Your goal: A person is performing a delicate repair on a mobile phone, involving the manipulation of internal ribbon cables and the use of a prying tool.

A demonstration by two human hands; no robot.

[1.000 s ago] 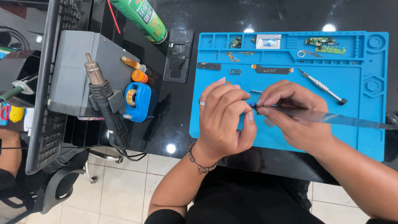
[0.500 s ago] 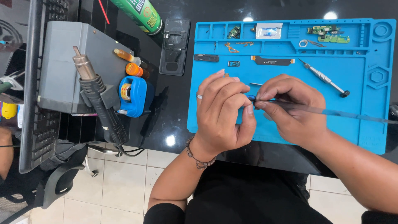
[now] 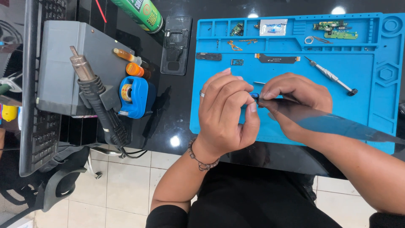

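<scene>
Both hands meet over the blue repair mat (image 3: 379, 105). My right hand (image 3: 295, 97) grips the near end of a thin dark flat panel (image 3: 337, 123), which sticks out to the right, seen almost edge-on. My left hand (image 3: 225, 114), wearing a ring and a bead bracelet, pinches a small blue piece (image 3: 254, 96) against the panel's end with thumb and forefinger. A thin metal tool tip (image 3: 259, 83) shows just above the fingers. What lies under the hands is hidden.
On the mat lie a screwdriver (image 3: 331, 76), a flex cable (image 3: 278, 59), small circuit boards (image 3: 333, 27) and a white sachet (image 3: 273, 26). To the left are a phone frame (image 3: 176, 44), green spray can (image 3: 141, 14), blue reel holder (image 3: 135, 97), hot-air handle (image 3: 95, 97) and grey station (image 3: 59, 63).
The view has drifted a little. Both hands stay together at the same spot on the mat, with the left fingers closing tighter on the panel's end.
</scene>
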